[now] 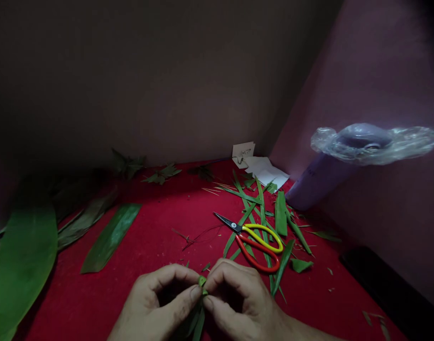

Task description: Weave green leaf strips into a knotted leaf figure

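Observation:
Between my two hands, near the bottom centre, is a small folded green leaf piece (202,281), with longer leaf strips (199,324) hanging below it. My left hand (160,300) pinches it from the left with thumb and forefinger. From the right, my right hand (240,296) pinches the same piece, thumb below and fingers above. Just beyond my right hand lie scissors (240,228) with one yellow and one red handle, on top of scattered green leaf strips (263,208). The scissors' dark blades point to the upper left.
Red cloth (156,227) covers the table. Large leaves (25,255) and a cut leaf piece (110,239) lie left. White papers (267,171) and thin sticks (212,191) are at the back. A purple container (316,180) with clear plastic and a dark object (387,289) stand right.

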`<state>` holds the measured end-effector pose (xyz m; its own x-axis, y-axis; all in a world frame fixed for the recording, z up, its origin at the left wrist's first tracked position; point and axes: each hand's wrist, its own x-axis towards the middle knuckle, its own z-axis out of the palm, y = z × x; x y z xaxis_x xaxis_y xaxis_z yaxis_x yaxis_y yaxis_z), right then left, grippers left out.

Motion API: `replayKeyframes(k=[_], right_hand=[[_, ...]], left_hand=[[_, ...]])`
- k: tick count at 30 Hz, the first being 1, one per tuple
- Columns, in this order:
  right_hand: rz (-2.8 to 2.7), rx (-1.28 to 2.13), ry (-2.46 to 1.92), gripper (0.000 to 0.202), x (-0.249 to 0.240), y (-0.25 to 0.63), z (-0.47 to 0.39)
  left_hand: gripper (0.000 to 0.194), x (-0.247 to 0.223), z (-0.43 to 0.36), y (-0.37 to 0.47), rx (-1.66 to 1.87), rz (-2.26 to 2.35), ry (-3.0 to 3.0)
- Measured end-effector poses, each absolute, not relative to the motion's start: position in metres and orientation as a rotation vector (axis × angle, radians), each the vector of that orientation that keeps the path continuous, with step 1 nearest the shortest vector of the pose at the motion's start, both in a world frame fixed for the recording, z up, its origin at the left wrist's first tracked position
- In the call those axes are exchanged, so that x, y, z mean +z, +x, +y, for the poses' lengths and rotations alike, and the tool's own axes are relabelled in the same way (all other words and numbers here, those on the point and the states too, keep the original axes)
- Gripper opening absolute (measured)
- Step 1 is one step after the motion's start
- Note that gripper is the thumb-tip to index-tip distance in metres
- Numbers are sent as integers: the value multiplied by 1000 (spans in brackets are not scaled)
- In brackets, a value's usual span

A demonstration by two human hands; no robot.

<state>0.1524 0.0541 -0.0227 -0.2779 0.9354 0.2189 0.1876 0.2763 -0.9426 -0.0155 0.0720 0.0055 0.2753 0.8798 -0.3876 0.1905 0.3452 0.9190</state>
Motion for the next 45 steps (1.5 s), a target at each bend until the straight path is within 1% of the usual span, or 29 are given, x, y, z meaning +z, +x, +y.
replayKeyframes(k=[5,11,17,20,25,30,39,45], right_hand=[[-1669,1055,-1035,5,-20,152,53],[-1621,1115,-1072,4,-17,152,52],[-1426,1374,-1144,8,-17,150,52],[-1337,1470,-1157,11,-20,150,53],[-1289,1457,-1093,15,-27,149,53],[-1284,1468,-1092,18,-29,150,52],[-1193,1526,-1054,23,-24,151,51],[-1365,1494,-1082,33,-23,155,51]], left_hand=[[12,10,73,-12,640,1273,1174],[9,15,74,-14,655,1288,1167],[6,13,75,-16,664,1225,1213],[7,13,75,-15,668,1236,1273],[10,14,75,-13,656,1206,1310],[9,14,75,-13,612,1117,1175],[12,10,72,-13,652,1156,1060],[12,11,74,-15,711,1147,1018]])
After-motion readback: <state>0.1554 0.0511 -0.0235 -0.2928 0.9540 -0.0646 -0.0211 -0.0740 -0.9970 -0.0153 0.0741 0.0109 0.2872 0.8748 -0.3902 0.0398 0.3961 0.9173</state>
